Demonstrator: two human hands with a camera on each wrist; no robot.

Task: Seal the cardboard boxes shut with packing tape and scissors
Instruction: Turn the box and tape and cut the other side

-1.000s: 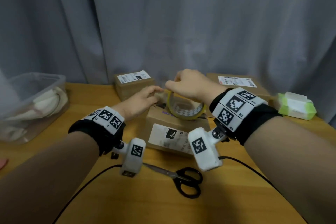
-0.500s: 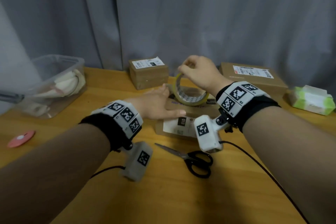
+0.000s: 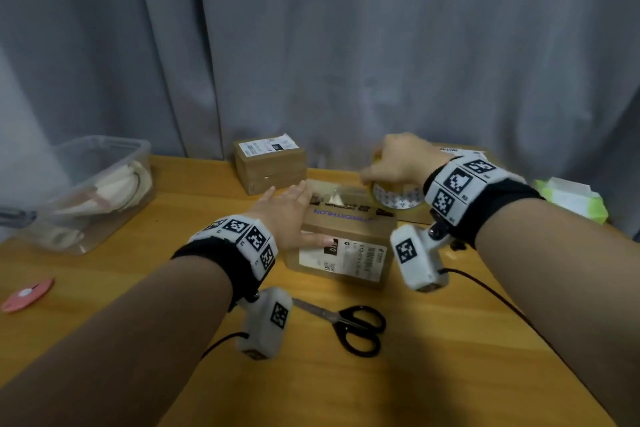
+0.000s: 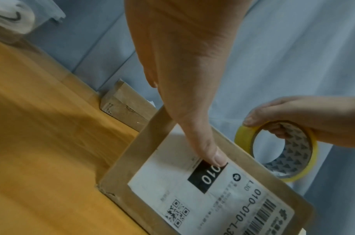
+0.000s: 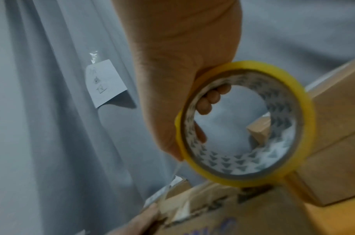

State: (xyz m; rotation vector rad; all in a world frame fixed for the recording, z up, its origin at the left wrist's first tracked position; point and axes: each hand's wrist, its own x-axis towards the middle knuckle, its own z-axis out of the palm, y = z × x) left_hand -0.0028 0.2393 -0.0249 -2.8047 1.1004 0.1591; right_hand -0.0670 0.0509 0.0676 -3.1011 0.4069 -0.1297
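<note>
Lying nearest on the bench (image 3: 346, 392), the scissors (image 3: 346, 324) wait untouched; beyond them the left hand (image 3: 287, 218), fingers straight, presses the light, stiff box (image 3: 346, 236) flat. Farther back the right hand (image 3: 398, 159), its grip clenched through the core, holds the tape roll (image 3: 398, 199) over the box's far edge; the film looks thin and clingy, best pulled taut.

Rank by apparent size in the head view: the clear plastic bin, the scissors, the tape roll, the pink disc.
1. clear plastic bin, plainly largest.
2. scissors.
3. tape roll or pink disc: unsure, since the right hand covers part of the roll and the disc lies nearer.
</note>
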